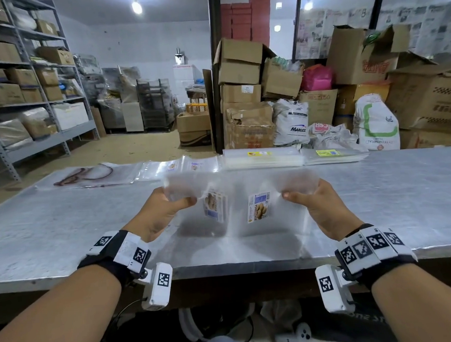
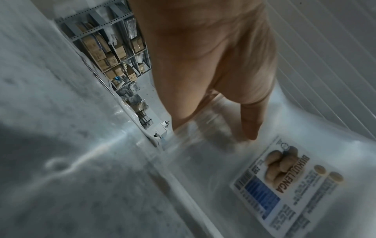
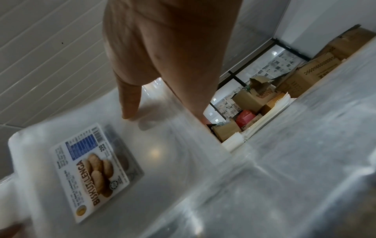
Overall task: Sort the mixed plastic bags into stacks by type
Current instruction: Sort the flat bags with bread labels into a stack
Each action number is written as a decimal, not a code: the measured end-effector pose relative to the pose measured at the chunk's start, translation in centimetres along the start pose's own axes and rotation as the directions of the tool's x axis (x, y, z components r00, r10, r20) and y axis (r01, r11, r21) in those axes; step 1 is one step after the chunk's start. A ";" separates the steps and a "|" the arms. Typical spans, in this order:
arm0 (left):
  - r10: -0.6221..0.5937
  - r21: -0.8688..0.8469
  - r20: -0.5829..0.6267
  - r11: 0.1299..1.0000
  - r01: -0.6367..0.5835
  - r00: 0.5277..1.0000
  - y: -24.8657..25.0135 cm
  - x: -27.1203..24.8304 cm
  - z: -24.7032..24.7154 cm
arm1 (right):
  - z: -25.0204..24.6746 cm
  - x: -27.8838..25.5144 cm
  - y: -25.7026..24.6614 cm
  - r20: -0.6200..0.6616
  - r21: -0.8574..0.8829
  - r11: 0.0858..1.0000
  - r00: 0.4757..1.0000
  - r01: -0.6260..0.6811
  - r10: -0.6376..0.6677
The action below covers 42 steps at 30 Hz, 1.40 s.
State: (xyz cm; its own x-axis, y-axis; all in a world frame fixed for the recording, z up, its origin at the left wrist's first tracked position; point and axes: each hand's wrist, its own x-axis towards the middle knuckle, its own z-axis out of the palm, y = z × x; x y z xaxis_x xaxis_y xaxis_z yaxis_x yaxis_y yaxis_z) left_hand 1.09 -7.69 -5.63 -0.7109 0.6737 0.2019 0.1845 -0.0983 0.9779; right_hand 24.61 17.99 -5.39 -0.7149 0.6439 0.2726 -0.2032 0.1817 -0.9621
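Note:
I hold up clear plastic bags with "Biskut Lenga" biscuit labels above the metal table (image 1: pixel 64 233). My left hand (image 1: pixel 168 200) pinches the top edge of one bag (image 1: pixel 214 207), thumb in front. My right hand (image 1: pixel 300 195) pinches the top of another bag (image 1: pixel 259 208) the same way. The left wrist view has the left hand (image 2: pixel 223 112) on the film above its label (image 2: pixel 284 182). The right wrist view has the right hand (image 3: pixel 146 99) above its label (image 3: pixel 91 169). Both bags hang, blurred.
Along the table's far edge lie stacks of bags: a clear stack with rubber bands (image 1: pixel 87 175), small labelled bags (image 1: pixel 182 165), a thick stack (image 1: pixel 263 158) and a yellow-labelled stack (image 1: pixel 331 155). Cardboard boxes (image 1: pixel 243 95), sacks and shelving (image 1: pixel 23 85) stand beyond.

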 end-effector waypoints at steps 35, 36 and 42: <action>0.010 0.008 -0.120 1.000 -0.010 0.993 0.8 -0.6 -0.4 | 1.0 -0.8 0.0 -0.086 -0.002 0.999 0.995 0.042 -0.042; 0.010 0.000 -0.119 1.000 -0.010 0.993 0.8 -0.6 -0.5 | 0.9 -0.8 -0.1 -0.082 0.001 0.999 0.996 0.036 -0.036; -0.014 -0.026 -0.101 1.000 0.012 0.995 0.0 -1.0 -0.1 | 0.8 -1.2 0.9 -0.068 0.035 0.999 0.998 -0.005 0.007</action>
State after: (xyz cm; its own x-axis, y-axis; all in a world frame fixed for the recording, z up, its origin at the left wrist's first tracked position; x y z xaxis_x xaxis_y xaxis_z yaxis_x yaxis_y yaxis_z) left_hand 1.71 -8.43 -5.87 -0.7782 0.5979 0.1922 0.1586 -0.1090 0.9813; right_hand 24.78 16.78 -6.63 -0.6695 0.6940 0.2650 -0.2229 0.1527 -0.9628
